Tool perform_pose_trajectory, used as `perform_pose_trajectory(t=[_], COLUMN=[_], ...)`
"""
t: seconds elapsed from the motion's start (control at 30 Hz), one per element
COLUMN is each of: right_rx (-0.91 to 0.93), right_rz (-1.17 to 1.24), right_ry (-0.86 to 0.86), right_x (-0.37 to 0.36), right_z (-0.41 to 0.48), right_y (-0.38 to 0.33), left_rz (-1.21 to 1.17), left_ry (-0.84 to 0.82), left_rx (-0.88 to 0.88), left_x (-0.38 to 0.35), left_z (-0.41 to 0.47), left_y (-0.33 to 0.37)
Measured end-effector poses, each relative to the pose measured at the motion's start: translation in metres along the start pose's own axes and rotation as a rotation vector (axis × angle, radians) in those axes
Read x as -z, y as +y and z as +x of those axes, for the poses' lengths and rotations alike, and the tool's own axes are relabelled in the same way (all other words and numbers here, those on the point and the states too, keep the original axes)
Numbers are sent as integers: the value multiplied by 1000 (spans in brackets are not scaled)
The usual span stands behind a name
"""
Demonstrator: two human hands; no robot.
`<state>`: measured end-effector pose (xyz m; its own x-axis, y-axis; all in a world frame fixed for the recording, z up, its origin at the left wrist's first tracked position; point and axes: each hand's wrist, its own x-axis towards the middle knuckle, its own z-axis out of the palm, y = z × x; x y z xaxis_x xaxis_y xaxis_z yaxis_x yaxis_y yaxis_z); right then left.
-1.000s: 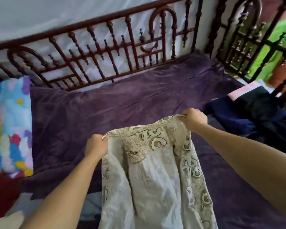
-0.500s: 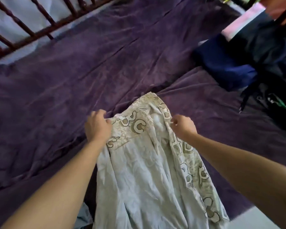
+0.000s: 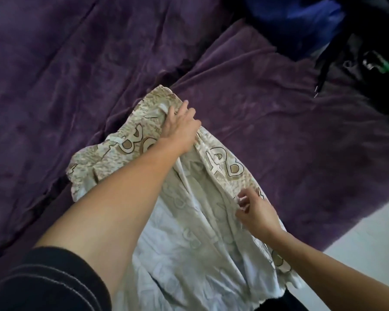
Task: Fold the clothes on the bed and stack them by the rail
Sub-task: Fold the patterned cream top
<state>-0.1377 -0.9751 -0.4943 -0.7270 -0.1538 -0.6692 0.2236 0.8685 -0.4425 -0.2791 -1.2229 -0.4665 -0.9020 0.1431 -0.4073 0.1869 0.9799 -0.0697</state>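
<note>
Garment (letter-like print, unreadable) on bedcover: left hand presses flat, right hand pinches edge.

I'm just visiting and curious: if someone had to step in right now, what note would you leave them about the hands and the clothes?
Left hand: lies on the far end of the patterned garment, fingers mostly straight.
Right hand: pinches the garment's bordered right edge.
The garment lies spread on the purple blanket.
Done: garment laid out, no fold finished.
Left: fold it, then the dark clothes at upper right, and stack all by the rail, which is out of view.
</note>
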Motion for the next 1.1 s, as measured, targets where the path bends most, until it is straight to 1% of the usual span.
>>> perform_pose_trajectory(t=[0.1,0.2,0.27,0.33,0.47,0.53,0.7,0.73,0.83,0.87,0.9,0.97,1.03,1.1], right_rx=[-30,-58,-53,14,319,417,592,612,572,564,559,529,494,415], right_rz=[-99,-330,-402,-394,-338,-320,-396,-415,-537,-575,-580,-492,-408,-414], right_ry=[-119,-136,-155,-124,2,-40,-246,-305,-504,-543,-553,-492,-341,-156], right_x=[-2,-10,-16,-24,-54,-82,-179,-198,-240,-247,-249,-240,-213,-176], right_z=[-14,-29,-41,-60,-127,-167,-227,-233,-247,-250,-250,-244,-228,-202], right_y=[1,-3,-8,-17,-45,-65,-108,-114,-122,-122,-121,-117,-112,-106], left_rz=[7,19,40,46,31,55,62,45,-54,-97,-151,-283,-378,-413], left_ry=[123,188,205,219,230,173,69,17,-188,-209,-185,-33,158,303], left_rx=[33,52,70,99,192,262,390,401,397,402,413,449,491,548], left_x=[8,17,18,13,-11,-23,-61,-70,-97,-105,-111,-117,-112,-99], left_z=[-26,-67,-98,-132,-210,-248,-317,-326,-346,-352,-357,-364,-365,-359], left_y=[-24,-50,-68,-87,-125,-143,-176,-177,-171,-168,-165,-160,-159,-161])
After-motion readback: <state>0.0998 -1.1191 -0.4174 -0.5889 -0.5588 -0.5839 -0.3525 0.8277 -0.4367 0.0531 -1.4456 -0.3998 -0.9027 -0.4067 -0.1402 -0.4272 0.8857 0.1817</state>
